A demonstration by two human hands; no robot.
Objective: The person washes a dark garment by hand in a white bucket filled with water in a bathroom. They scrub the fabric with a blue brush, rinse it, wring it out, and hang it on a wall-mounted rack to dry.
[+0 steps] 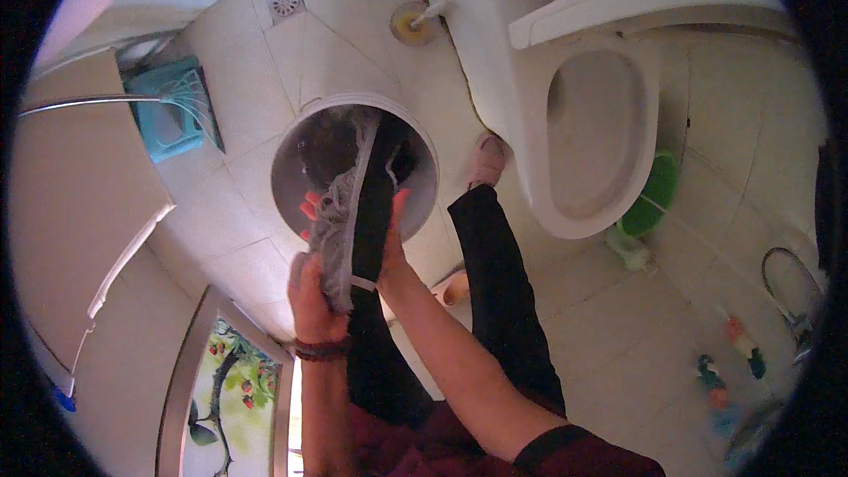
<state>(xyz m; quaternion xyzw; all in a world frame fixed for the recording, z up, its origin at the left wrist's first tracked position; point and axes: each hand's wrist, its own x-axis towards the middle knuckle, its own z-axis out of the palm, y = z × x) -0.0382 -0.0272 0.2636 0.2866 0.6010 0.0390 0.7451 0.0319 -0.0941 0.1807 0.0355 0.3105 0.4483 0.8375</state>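
Observation:
Both my hands hold a wet-looking, shaggy grey pad (334, 225) with a black backing and a white edge, like a flat mop pad. My left hand (317, 298) grips its lower end. My right hand (392, 255) clasps it further up, thumb on the black side, with fingertips showing past the grey side. The pad's far end reaches over the mouth of a round, pale bucket (286, 189) standing on the tiles. Dark contents (328, 152) lie inside the bucket, with small bright spots that may be bubbles; the pad hides part of them.
A white toilet (536, 165) with a raised seat stands right of the bucket. Behind it is a green basin (652, 195). To the left are a teal plastic stool-like object (165, 136) and a large beige panel (79, 165). A floor drain (286, 4) lies beyond the bucket.

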